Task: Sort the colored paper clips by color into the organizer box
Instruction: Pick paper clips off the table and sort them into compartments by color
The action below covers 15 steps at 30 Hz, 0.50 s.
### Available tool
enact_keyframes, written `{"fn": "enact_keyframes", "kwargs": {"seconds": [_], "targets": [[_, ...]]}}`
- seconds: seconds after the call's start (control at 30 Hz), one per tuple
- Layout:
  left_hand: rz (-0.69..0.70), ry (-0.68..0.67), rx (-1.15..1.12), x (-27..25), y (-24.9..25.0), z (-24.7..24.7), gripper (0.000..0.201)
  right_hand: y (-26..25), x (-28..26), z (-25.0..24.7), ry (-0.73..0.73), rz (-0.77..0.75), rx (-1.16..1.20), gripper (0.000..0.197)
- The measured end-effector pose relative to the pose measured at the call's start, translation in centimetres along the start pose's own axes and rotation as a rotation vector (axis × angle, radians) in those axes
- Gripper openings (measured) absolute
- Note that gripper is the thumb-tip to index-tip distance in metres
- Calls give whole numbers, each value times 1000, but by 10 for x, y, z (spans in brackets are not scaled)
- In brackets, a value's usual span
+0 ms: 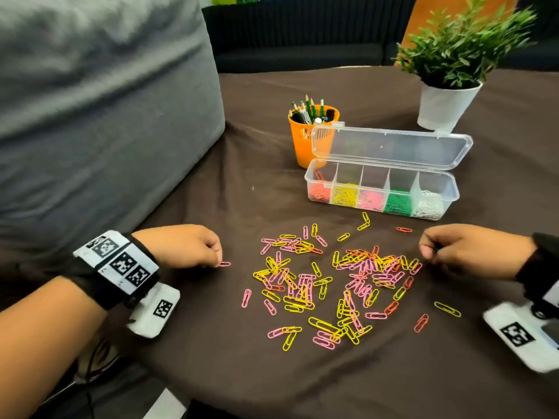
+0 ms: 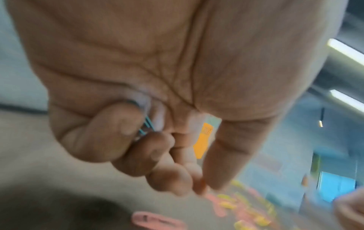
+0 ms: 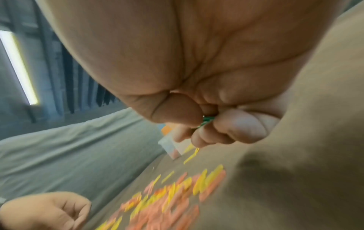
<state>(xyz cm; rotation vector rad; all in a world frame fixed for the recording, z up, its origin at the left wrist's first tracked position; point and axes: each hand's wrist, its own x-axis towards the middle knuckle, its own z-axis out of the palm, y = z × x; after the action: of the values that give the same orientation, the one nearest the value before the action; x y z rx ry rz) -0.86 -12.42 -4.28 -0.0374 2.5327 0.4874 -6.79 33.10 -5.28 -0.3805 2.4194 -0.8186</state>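
Note:
A loose pile of yellow, pink and orange paper clips (image 1: 332,282) lies on the brown cloth. Behind it stands the clear organizer box (image 1: 311,178) with its lid up, holding orange, yellow, pink, green and white clips in separate compartments. My left hand (image 1: 216,252) rests left of the pile, fingers curled, fingertips beside a single pink clip (image 1: 224,264). In the left wrist view the hand (image 2: 201,185) keeps a few bluish-green clips (image 2: 146,126) tucked under its curled fingers. My right hand (image 1: 428,247) is at the pile's right edge. Its fingers (image 3: 236,124) pinch small green clips (image 3: 206,120).
An orange cup of pencils (image 1: 305,140) stands just behind the box's left end. A potted plant in a white pot (image 1: 444,104) is at the back right. A large grey cushion (image 1: 90,116) borders the table on the left.

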Motion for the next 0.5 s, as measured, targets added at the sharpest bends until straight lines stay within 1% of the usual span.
{"fn": "enact_keyframes", "kwargs": {"seconds": [0.03, 0.1, 0.13, 0.17, 0.2, 0.27, 0.33, 0.37, 0.43, 0.47, 0.5], "targets": [[37, 33, -146, 0, 13, 1, 19, -4, 3, -5, 45, 5, 64, 12], [90, 105, -558, 5, 48, 2, 10, -16, 9, -20, 180, 0, 130, 25], [127, 102, -754, 8, 68, 1, 8, -23, 13, -29, 244, -9, 160, 29], [177, 78, -887, 11, 91, 0, 10, -30, 17, -38, 298, -18, 199, 31], [230, 48, -966, 17, 112, -1, 16, -37, 23, -46, 343, -27, 243, 31], [308, 5, -1034, 30, 157, -4, 25, -47, 37, -58, 422, -42, 335, 34], [299, 33, -1127, 48, 198, -6, 31, -53, 50, -62, 463, -61, 479, 38], [286, 58, -1183, 59, 212, -6, 35, -55, 56, -60, 461, -65, 589, 38], [267, 81, -1305, 80, 233, -9, 43, -56, 63, -59, 423, -66, 892, 35], [259, 70, -1380, 88, 237, -11, 43, -54, 65, -58, 388, -63, 1067, 32], [249, 50, -1456, 94, 240, -14, 39, -51, 66, -59, 356, -54, 1226, 28]]}}
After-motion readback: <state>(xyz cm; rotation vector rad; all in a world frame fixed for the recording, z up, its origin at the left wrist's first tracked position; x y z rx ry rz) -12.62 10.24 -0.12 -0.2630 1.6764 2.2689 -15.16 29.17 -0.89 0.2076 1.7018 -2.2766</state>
